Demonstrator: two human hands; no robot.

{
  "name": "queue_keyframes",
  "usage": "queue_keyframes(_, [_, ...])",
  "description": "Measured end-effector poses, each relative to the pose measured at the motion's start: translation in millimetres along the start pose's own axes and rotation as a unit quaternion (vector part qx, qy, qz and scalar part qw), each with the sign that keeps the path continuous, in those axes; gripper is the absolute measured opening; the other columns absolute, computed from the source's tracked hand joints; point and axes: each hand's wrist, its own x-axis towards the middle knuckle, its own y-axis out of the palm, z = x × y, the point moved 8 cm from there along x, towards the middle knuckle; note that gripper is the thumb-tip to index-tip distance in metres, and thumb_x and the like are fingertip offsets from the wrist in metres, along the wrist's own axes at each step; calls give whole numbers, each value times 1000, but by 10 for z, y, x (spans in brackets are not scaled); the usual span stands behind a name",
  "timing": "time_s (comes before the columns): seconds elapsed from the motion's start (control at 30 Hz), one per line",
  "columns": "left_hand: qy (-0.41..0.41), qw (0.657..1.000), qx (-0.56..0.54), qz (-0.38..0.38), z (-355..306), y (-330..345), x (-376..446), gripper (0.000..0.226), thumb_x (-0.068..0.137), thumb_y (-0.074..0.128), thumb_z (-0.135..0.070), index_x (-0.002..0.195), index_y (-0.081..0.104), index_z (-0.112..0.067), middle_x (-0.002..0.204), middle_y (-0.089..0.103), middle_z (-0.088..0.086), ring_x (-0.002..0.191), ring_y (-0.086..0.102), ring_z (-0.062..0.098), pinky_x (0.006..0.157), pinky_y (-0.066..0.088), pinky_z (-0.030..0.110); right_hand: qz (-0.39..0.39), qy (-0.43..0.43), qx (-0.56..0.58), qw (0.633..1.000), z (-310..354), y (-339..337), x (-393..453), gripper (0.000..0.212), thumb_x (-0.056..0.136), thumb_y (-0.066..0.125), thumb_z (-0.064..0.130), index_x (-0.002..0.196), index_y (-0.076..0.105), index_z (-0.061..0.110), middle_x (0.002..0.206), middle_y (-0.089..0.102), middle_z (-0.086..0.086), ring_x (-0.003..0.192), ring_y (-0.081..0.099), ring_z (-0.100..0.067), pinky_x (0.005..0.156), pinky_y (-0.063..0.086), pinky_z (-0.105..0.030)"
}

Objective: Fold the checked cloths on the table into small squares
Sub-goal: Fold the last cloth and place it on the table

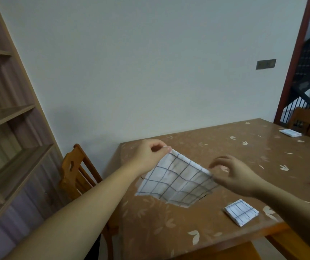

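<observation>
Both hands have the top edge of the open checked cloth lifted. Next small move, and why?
Probably carry the lifted edge toward the person and lay it on the near edge, halving the cloth. The left hand and right hand each pinch a far corner of the checked cloth, whose near edge rests on the table. The folded square nearby shows the target.
</observation>
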Motion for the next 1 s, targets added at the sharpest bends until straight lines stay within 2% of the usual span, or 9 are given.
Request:
queue_keyframes(0.1, [14,999,23,47,-203,105,-63,18,91,67,-29,90,77,-14,77,66,-20,67,55,-22,60,39,-1,25,-49,133,990,479,178,37,48,85,66,51,128,58,31,125,62,17,113,59,-1,98,49,-25])
queue_keyframes(0.23, [25,997,36,61,-309,142,-123,22,90,66,-36,93,79,-18,73,64,-22,64,51,-27,59,37,-4,-13,-83,222,971,867,107,147,27,94,61,37,91,72,13,80,75,-4,69,70,-20,64,57,-41])
queue_keyframes(0.3, [29,997,17,64,-306,96,-156,18,89,68,-37,93,79,-23,77,69,-20,69,56,-22,62,41,-1,-19,-97,249,964,928,39,154,33,98,58,32,73,69,14,60,66,3,51,57,-12,49,44,-29])
queue_keyframes(0.37, [7,995,7,95,-201,54,-170,17,83,74,-38,96,78,-28,85,73,-19,82,64,-12,76,51,11,-22,-95,278,956,901,-43,142,32,99,56,25,69,68,22,57,63,11,51,54,1,52,41,-17])
queue_keyframes(0.47, [-33,986,38,156,33,48,-177,14,80,78,-32,90,79,-21,83,77,-7,81,72,7,83,59,36,-14,-77,310,947,722,-132,140,27,97,57,27,82,74,14,76,74,-8,67,68,-16,64,54,-34])
queue_keyframes(0.57, [-23,989,42,142,67,-2,-186,9,79,79,-31,80,79,-21,77,77,-6,74,70,4,81,57,31,-19,-75,320,944,606,-199,101,29,91,65,29,87,71,1,78,71,-19,67,67,-32,66,54,-35])
queue_keyframes(0.7, [2,987,58,150,-41,16,-188,9,79,79,-33,81,80,-25,78,76,-9,76,70,2,79,56,25,-46,-76,308,947,580,-309,66,37,87,69,24,69,58,-7,52,54,2,47,50,-7,50,40,-12])
queue_keyframes(0.93, [1,992,31,125,-20,-97,-139,10,81,78,-23,81,75,-33,83,74,-17,80,68,-3,80,55,24,-85,-43,344,934,321,-522,-1,22,90,64,19,86,73,0,86,75,-14,88,72,-29,85,60,-41])
queue_keyframes(1.0, [-2,994,12,106,-31,-112,-137,10,82,77,-24,81,74,-34,83,73,-18,81,68,-3,79,54,22,-75,-47,329,940,314,-549,-30,42,82,72,39,85,70,-3,85,72,-21,88,70,-36,88,57,-54])
